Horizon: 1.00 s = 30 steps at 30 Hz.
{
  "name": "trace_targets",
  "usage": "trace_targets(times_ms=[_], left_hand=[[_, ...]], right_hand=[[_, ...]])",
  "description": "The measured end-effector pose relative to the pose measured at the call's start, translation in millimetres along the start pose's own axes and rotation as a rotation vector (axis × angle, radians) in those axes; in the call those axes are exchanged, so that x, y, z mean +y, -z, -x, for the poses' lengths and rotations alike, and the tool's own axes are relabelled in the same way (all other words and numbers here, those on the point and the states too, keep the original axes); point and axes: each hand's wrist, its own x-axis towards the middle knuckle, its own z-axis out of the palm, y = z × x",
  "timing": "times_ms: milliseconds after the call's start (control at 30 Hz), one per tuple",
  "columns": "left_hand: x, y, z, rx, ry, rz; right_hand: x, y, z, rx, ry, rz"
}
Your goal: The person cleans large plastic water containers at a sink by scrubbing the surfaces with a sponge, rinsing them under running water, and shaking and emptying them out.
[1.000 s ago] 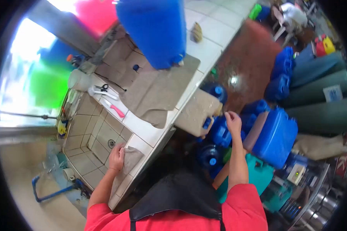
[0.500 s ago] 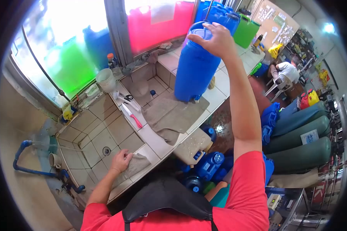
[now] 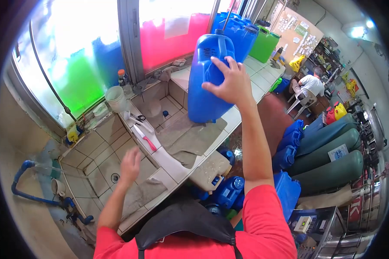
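A tall blue jug (image 3: 203,97) stands on the counter at the edge of a grey-brown cloth (image 3: 194,140), its handle side showing. My right hand (image 3: 234,84) reaches over its round lid, thumb and fingers spread around the rim; the contact of the fingertips is partly hidden. Held over the left sink basin (image 3: 103,151), my left hand (image 3: 129,166) is slightly blurred, its fingers stretched out with nothing in them. A second cloth (image 3: 145,192) lies on the front ledge below it. On the divider are a pink-handled knife (image 3: 146,139) and a white-handled brush (image 3: 138,123).
A white bucket (image 3: 116,99) stands by the window. More blue jugs (image 3: 242,36) and a green jug (image 3: 264,45) are at the far counter end. Several containers, including a beige one (image 3: 209,170), crowd the floor. Green cylinders (image 3: 328,157) lie at right; a person (image 3: 311,84) sits beyond.
The blue jug has turned, bringing its handle and lettering into view, while my right hand has moved lower in view with it. My left hand has lifted off the front cloth.
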Motion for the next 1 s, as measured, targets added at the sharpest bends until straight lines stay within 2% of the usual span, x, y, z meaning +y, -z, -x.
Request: trace_targets(times_ms=[67,100,200,267,333,367,433,467,533,567,600,667,700,733,800,833,867,900,1000], left_hand=[[73,25,-65,0.113,-0.241,-0.038],[105,35,-97,0.233,-0.51,-0.12],[194,49,-173,0.353,-0.881,-0.317],[244,50,-208,0.309,-1.083,-0.54],[277,36,-236,0.285,-1.299,-0.56],[284,26,-247,0.285,-1.302,-0.56],[291,7,-258,0.156,-1.426,-0.65],[291,2,-261,0.152,-1.432,-0.648],[298,-3,-260,0.006,-1.35,-0.504],[295,-11,-265,0.148,-1.445,-0.359],[297,-11,-263,0.135,-1.462,-0.347],[306,-5,-258,0.272,-1.325,-0.391],[306,-3,-259,0.23,-1.245,-0.302],[310,0,-257,0.204,-1.26,-0.279],[313,1,-250,0.233,-1.016,-0.329],[309,-5,-248,0.199,-1.02,-0.313],[305,-11,-251,0.227,-0.919,-0.322],[302,-17,-252,0.253,-0.814,-0.338],[297,-27,-259,0.252,-0.697,-0.375]], right_hand=[[-11,11,31,0.049,0.065,-0.042],[-18,17,44,0.078,0.098,-0.041],[-28,26,78,0.084,0.129,-0.035],[-27,30,97,0.108,0.219,-0.054],[-22,34,114,0.103,0.243,-0.062],[-18,35,123,0.083,0.279,-0.059],[-6,37,137,0.047,0.349,-0.051],[2,37,142,0.048,0.341,-0.051],[14,38,152,0.057,0.423,-0.061],[19,40,154,0.058,0.404,-0.058],[26,43,150,0.083,0.393,-0.091],[37,54,141,0.109,0.351,-0.112],[40,66,135,0.131,0.346,-0.124],[43,76,129,0.147,0.34,-0.136],[45,83,113,0.202,0.28,-0.138],[45,83,107,0.222,0.236,-0.09],[45,78,101,0.207,0.211,-0.091],[44,70,96,0.229,0.098,-0.053],[38,50,76,0.238,-0.132,0.044]])
